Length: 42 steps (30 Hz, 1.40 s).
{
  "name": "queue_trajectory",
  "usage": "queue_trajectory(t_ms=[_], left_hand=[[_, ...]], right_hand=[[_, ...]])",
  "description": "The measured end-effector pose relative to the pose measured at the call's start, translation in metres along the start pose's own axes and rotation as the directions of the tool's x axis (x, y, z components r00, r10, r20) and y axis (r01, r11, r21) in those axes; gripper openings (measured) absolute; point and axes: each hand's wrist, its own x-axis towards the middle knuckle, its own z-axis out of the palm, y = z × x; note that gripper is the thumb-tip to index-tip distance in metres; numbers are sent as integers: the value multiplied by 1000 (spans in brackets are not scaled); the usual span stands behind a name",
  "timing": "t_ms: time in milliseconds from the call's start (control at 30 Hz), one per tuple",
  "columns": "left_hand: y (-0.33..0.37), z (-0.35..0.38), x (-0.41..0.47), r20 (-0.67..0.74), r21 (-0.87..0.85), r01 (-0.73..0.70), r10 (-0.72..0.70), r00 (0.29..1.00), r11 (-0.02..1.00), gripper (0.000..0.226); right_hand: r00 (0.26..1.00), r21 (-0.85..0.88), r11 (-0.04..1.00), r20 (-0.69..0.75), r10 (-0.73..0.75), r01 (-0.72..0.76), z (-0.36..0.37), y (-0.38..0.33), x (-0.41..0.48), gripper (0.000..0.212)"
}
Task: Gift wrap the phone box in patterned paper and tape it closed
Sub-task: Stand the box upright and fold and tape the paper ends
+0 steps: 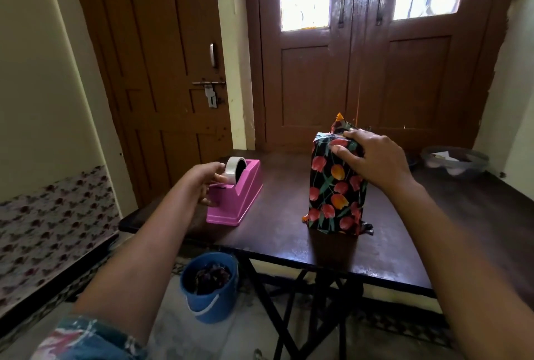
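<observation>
Your wrapped phone box (335, 186) wears black paper printed with red and orange tulips on green stems and leaves, set against the dark, glossy brown table (289, 247). Your tape dispenser (245, 195) is bright pink, its tape roll (234, 169) looks clear to whitish, and the bucket (213, 313) is blue with a white handle. The doors (306, 85) are reddish brown, the wall (34, 70) is pale cream, the cloth (52, 221) is light grey with small dark butterfly-like motifs, and your sleeve (86, 336) is blue-green with pink and white blotches.
</observation>
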Motion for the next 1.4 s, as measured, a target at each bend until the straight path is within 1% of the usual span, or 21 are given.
queue_trajectory(t_ms=[100,167,233,300,333,400,533,633,833,967,1000,1067,1100,1133,1167,1200,1267,1300,1333,1367,1400], left_hand=[[-3,-1,2,-12,-147,-41,40,999,988,36],[-11,-1,4,-65,-200,-86,75,995,976,32],[-22,1,8,-124,-289,-165,134,983,943,28],[-33,0,11,-183,-369,-211,152,971,905,35],[-39,-1,13,-204,-389,-218,147,968,895,37],[-48,0,15,-218,-401,-227,149,965,888,30],[-69,7,18,-187,-434,-194,123,975,880,18],[-79,11,18,-186,-426,-194,124,975,884,14],[-81,8,21,-209,-271,-249,196,958,930,17],[-77,5,25,-262,-66,-294,268,927,953,21],[-77,2,25,-277,34,-298,296,914,954,23],[-80,-5,20,-321,227,-246,311,895,942,24],[-83,-9,18,-321,229,-228,294,900,947,24],[-87,-12,14,-291,179,-232,277,916,956,24],[-86,-15,11,-264,99,-266,283,922,959,25],[-83,-17,5,-235,61,-313,318,918,948,25],[-64,-17,-6,-147,62,-419,423,894,906,23],[-52,-14,-13,-99,49,-463,466,879,885,23],[-38,-9,-20,-52,19,-494,494,868,869,24],[-25,-2,-24,-15,-14,-511,511,859,859,25],[-8,8,-28,26,-46,-525,526,850,850,25]], right_hand=[[1000,0,1000,-13,5,-5,1,1,0,69],[1000,7,1000,-19,7,-7,2,0,0,68],[1000,14,1000,-25,10,-10,3,0,-1,68],[1000,16,1000,-24,19,-18,3,0,1,69],[1000,13,1000,-16,24,-23,4,0,1,69],[1000,11,999,-7,30,-30,4,0,2,71],[999,5,999,-17,35,-35,3,1,2,71],[999,-5,999,1,41,-41,2,2,4,73],[1000,-9,1000,2,30,-30,2,4,6,74],[999,1,999,22,43,-43,2,6,7,75],[998,-5,999,36,44,-44,1,6,7,75],[998,-3,999,51,42,-42,1,7,9,70],[998,2,999,60,37,-37,0,8,10,66],[996,17,999,80,29,-31,-1,9,10,63],[994,42,999,112,21,-26,-2,10,13,64],[987,86,995,156,27,-40,-5,11,15,68],[970,208,973,238,47,-98,-15,12,21,77],[967,254,960,252,47,-113,-19,11,23,80],[968,255,959,244,58,-122,-22,11,25,80],[971,230,965,229,68,-122,-23,12,26,76],[968,194,969,230,103,-150,-24,13,26,65]])
